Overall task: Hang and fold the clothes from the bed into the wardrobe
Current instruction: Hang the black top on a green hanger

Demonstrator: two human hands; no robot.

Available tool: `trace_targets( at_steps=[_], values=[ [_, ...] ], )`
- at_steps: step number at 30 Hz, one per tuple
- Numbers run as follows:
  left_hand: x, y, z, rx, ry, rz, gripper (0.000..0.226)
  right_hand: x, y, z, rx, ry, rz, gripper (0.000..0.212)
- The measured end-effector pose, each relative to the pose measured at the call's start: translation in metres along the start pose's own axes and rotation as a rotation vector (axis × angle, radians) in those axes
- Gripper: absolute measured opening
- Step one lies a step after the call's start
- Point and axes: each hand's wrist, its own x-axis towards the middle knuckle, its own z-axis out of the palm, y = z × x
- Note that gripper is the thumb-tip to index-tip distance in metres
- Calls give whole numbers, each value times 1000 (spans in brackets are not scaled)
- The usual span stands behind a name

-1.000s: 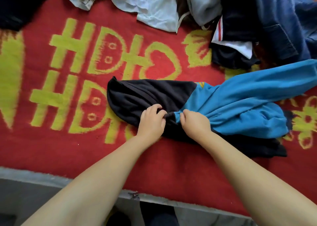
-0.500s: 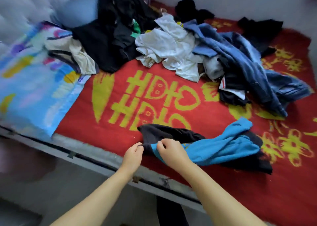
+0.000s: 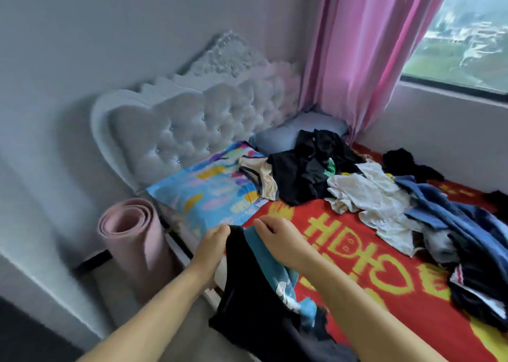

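A black and blue garment (image 3: pixel 255 287) hangs in the air at the bed's near edge, held up by its top edge. My left hand (image 3: pixel 213 244) pinches the black side and my right hand (image 3: pixel 277 238) pinches the blue side. Its lower part droops below the mattress edge. On the red and yellow blanket (image 3: pixel 357 273) behind lies a pile of clothes: black pieces (image 3: pixel 305 169), white shirts (image 3: pixel 371 199), blue denim (image 3: pixel 450 218). No wardrobe is in view.
A pink rolled mat (image 3: pixel 132 240) stands on the floor beside the white tufted headboard (image 3: pixel 192 130). A colourful pillow (image 3: pixel 209 191) lies at the bed's head. Pink curtain (image 3: pixel 365 48) and window (image 3: pixel 467 31) stand behind the bed.
Both hands have lifted the black and blue garment off the blanket, from lying bunched to hanging upright. My view has risen from the blanket to the headboard and window.
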Motion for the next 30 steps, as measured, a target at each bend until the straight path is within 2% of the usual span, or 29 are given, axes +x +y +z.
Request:
trace_targets(
  at_steps=[2,4,5,6,7,8,9,14,20,25,27,30],
  values=[
    [-22,20,-35,-23,120,81,23,9,-30,10,-33,-71,-118,39],
    [-43,37,-66,6,177,123,41,16,-57,17,-13,-105,-222,40],
    [-56,43,-84,7,185,141,38,18,-73,22,2,-119,-282,41],
    [-74,49,-101,8,178,162,23,18,-91,27,20,-131,-342,42],
    [-92,55,-115,7,178,167,21,17,-108,33,34,-144,-395,43],
    [-108,57,-131,3,175,152,35,16,-123,40,41,-163,-447,45],
    [-127,61,-142,-7,194,124,38,13,-137,50,47,-195,-501,44],
    [-205,53,-182,-81,324,99,22,-4,-185,108,97,-309,-686,38],
    [-262,47,-217,-4,351,131,22,-39,-229,136,181,-376,-788,40],
    [-282,76,-243,82,561,270,22,-53,-267,140,261,-392,-802,37],
    [-289,86,-253,84,605,305,19,-62,-281,140,260,-464,-839,32],
    [-302,96,-266,225,544,318,16,-81,-305,148,174,-600,-898,31]
  ],
)
